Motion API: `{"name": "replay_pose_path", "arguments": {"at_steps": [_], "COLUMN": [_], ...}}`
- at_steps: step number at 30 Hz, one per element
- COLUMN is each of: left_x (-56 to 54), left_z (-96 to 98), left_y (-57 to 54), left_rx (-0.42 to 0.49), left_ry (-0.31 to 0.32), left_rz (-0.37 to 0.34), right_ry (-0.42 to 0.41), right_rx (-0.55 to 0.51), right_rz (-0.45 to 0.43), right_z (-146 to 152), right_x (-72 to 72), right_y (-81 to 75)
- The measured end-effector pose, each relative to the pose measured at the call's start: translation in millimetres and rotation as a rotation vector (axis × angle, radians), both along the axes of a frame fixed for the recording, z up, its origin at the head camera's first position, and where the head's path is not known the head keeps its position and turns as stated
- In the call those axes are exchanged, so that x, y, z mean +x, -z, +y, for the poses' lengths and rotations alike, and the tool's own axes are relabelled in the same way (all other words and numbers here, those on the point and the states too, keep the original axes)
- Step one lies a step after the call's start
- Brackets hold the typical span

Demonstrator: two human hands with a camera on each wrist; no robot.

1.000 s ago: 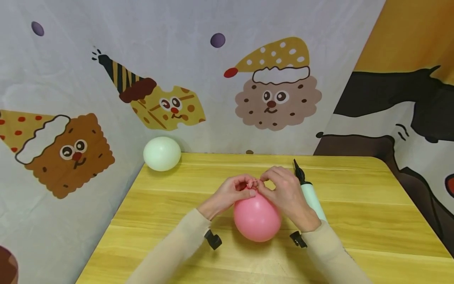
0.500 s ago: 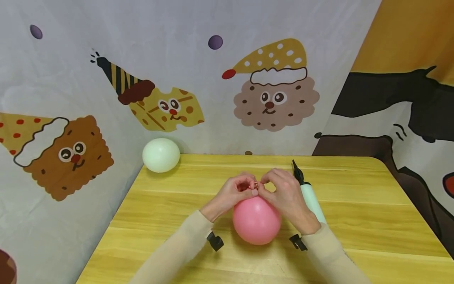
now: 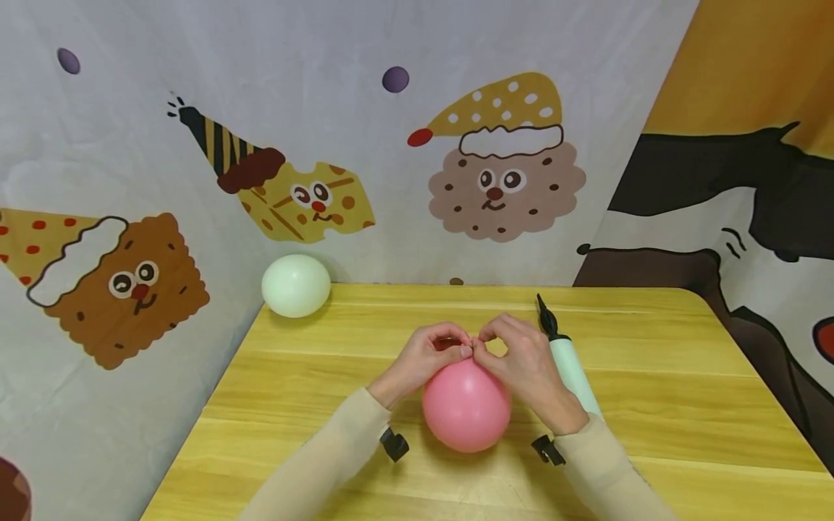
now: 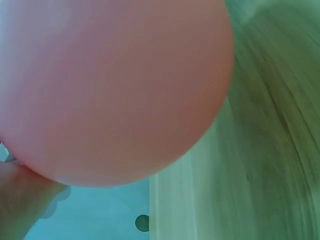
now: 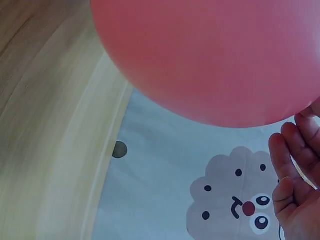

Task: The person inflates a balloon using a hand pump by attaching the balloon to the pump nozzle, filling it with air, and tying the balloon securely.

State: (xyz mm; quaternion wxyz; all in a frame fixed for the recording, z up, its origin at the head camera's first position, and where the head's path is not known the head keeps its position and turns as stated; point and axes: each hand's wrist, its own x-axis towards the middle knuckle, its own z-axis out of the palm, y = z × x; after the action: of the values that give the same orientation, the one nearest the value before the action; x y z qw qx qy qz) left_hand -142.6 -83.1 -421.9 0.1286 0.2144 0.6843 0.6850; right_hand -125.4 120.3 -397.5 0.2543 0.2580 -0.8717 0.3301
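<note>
An inflated pink balloon [image 3: 466, 407] hangs between the two hands, its neck end up and its round body toward the person. At that neck, the left hand [image 3: 426, 360] pinches with thumb and curled forefinger. The right hand [image 3: 523, 362] pinches the same spot from the other side, fingertips meeting the left ones. Its body fills much of the left wrist view, where part of the left hand [image 4: 25, 197] shows at the lower left. In the right wrist view the right hand's [image 5: 300, 170] curled fingers lie along the balloon's lower edge. The neck itself is mostly hidden by fingers.
A pale green balloon [image 3: 296, 286] rests at the table's far left corner. Beside the right forearm lies a mint hand pump [image 3: 575, 373] with a black nozzle. The wooden table [image 3: 684, 391] backs onto a cartoon-printed cloth [image 3: 404, 181].
The pink balloon has shifted slightly left and down. Both hands have drawn in tighter at its neck, and less of the pink rubber shows above the fingers than before.
</note>
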Motion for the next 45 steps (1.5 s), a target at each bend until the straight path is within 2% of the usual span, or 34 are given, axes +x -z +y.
{"name": "replay_pose_path", "arguments": {"at_steps": [6,15,17,20,24,30,33,36,43,45], "left_x": [2.0,4.6,5.4,6.7,6.0,-0.2,-2.4,-2.3,-0.8,-0.5], "left_z": [2.2,7.4,6.8,5.0,2.3,0.2,0.6,1.3,3.8,4.7], "left_y": [1.3,4.4,5.2,5.2,2.6,-4.5,-7.3,-10.1,-17.9,-18.5], "left_rx": [-0.038,-0.062,-0.081,-0.084,-0.064,-0.168,-0.211,-0.243,-0.277,-0.281], "left_ry": [-0.112,-0.298,-0.314,-0.308,-0.251,-0.190,-0.184,-0.186,-0.155,-0.155], "left_rz": [0.067,0.130,0.152,0.178,0.247,0.543,0.609,0.596,0.456,0.435], "right_ry": [0.010,0.059,0.072,0.082,0.069,0.062,0.064,0.067,0.062,0.053], "right_rx": [0.001,0.013,0.000,-0.021,-0.037,-0.032,-0.016,-0.006,0.024,0.030], "right_rz": [0.013,-0.024,-0.032,-0.036,-0.052,-0.080,-0.086,-0.094,-0.089,-0.078], "right_z": [0.9,-2.1,-2.0,-1.6,-1.4,-0.8,-0.9,-1.5,-2.7,-2.9], "right_x": [-0.9,-0.3,0.2,-0.5,-1.4,-1.7,-1.9,-1.5,-1.3,-1.9], "right_y": [0.4,3.1,2.6,1.0,-2.0,-3.6,-3.6,-4.2,-2.6,-1.5]}}
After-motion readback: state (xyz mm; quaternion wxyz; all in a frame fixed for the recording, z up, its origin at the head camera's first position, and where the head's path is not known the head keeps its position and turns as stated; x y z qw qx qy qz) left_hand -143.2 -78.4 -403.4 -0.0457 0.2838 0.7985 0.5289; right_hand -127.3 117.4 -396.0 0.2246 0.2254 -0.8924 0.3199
